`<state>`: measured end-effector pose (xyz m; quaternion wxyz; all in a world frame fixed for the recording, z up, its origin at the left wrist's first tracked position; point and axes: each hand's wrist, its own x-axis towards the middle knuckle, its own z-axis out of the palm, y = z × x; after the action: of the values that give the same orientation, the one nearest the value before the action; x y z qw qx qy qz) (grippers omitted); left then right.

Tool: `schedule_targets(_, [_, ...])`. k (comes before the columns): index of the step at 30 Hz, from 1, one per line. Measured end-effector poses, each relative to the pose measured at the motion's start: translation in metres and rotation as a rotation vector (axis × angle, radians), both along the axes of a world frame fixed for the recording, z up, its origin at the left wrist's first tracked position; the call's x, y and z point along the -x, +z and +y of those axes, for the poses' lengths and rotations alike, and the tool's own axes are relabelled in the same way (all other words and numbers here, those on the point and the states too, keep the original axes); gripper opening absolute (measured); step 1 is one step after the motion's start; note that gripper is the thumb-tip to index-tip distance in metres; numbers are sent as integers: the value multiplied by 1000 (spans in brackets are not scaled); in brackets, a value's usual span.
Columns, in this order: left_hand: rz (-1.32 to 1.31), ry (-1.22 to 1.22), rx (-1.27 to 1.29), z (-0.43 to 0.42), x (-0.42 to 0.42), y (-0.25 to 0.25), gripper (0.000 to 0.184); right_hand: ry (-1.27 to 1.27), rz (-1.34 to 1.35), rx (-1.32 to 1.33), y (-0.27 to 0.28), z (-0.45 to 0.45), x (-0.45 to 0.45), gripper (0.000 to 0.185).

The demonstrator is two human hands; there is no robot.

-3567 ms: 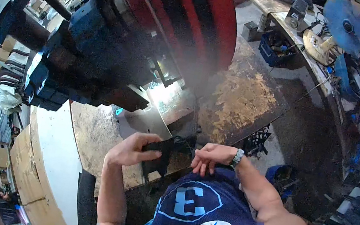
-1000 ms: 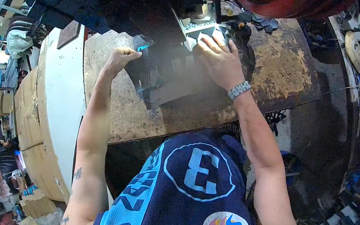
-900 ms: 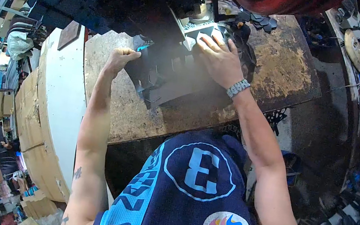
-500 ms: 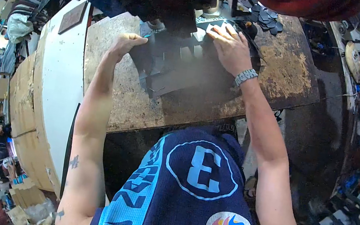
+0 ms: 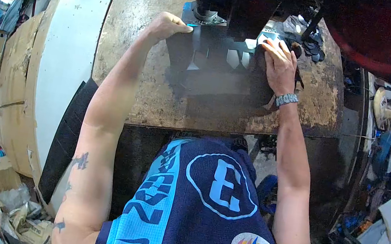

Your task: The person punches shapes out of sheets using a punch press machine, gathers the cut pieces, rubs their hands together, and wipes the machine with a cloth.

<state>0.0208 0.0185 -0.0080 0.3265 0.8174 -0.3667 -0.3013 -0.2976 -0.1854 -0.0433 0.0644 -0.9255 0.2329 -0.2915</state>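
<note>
A dark, flexible sheet with several pale-showing cutouts (image 5: 213, 76) lies on the worn wooden table beneath a dark machine head (image 5: 256, 8); its near part is blurred. My left hand (image 5: 167, 28) is closed in a pinch at the sheet's upper left edge, with a bit of teal at the fingertips. At the machine's right side, my right hand (image 5: 281, 66) rests with fingers stretched forward over the brightly lit spot. A patterned watch band (image 5: 286, 100) circles that wrist. The machine hides the middle of the work between the hands.
Several dark cut pieces (image 5: 313, 47) lie at the table's back right. A large red rounded part (image 5: 379, 41) hangs over the upper right. The wooden table (image 5: 141, 108) ends close to my lap. A white panel (image 5: 78, 25) stands left, and a spool (image 5: 381, 106) right.
In the view, both hands and the sheet sit further right and slightly higher, as the camera has shifted. The left hand keeps its pinch, and the right hand's fingers stay stretched out.
</note>
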Motion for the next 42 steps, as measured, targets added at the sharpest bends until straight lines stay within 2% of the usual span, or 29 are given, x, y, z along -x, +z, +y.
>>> schedule_targets(7, [1, 2, 9, -1, 3, 1, 28, -5, 35, -20, 7, 0, 6, 28])
schedule_targets(9, [19, 12, 31, 0, 5, 5, 24, -10, -128, -99, 17, 2, 7, 31])
schedule_targets(10, [21, 27, 17, -2, 2, -2, 23, 39, -291, -268, 25, 4, 9, 33])
schedule_targets(11, [21, 25, 18, -3, -1, -5, 23, 37, -292, -267, 32, 6, 10, 33])
schedule_targets(13, [31, 26, -9, -2, 1, -1, 23, 230, -781, -905, 51, 12, 9, 33])
schedule_targets(14, [31, 23, -13, -1, 1, -2, 23, 434, -925, -1145, 59, 11, 12, 32])
schedule_targets(15, [45, 23, -13, 0, 0, -2, 23, 430, -929, -1145, 62, 12, 13, 32])
schedule_targets(17, [52, 19, -5, -3, -1, -1, 24, 623, -1050, -1350, 67, 9, 10, 33])
schedule_targets(20, [44, 57, -13, -1, 3, 0, 24, 602, -1091, -1368, 49, 0, 4, 33])
schedule_targets(27, [95, 65, 39, 4, 5, 0, 24, 537, -1091, -1423, 51, -5, 4, 30])
schedule_targets(32, [31, 44, 16, 2, -1, -8, 24, 299, -1102, -1418, 45, -5, -1, 38])
schedule_targets(34, [46, 53, -1, 1, 5, -4, 24, 106, -1113, -1428, 55, 7, -6, 44])
schedule_targets(37, [79, 67, -6, -1, 4, -2, 24, 45, -1150, -1547, 68, 23, -6, 40])
schedule_targets(39, [175, 71, 6, -1, 3, -2, 24, 12, -1139, -1517, 69, 30, -1, 39])
schedule_targets(40, [47, 55, -44, -2, 4, 0, 25, -25, -973, -1328, 65, 33, 3, 42])
schedule_targets(41, [49, 63, -38, -2, 6, 2, 25, -58, -807, -1139, 59, 36, 6, 45])
schedule_targets(42, [13, 52, -13, -2, 7, 3, 25, -92, -568, -921, 48, 34, 12, 40])
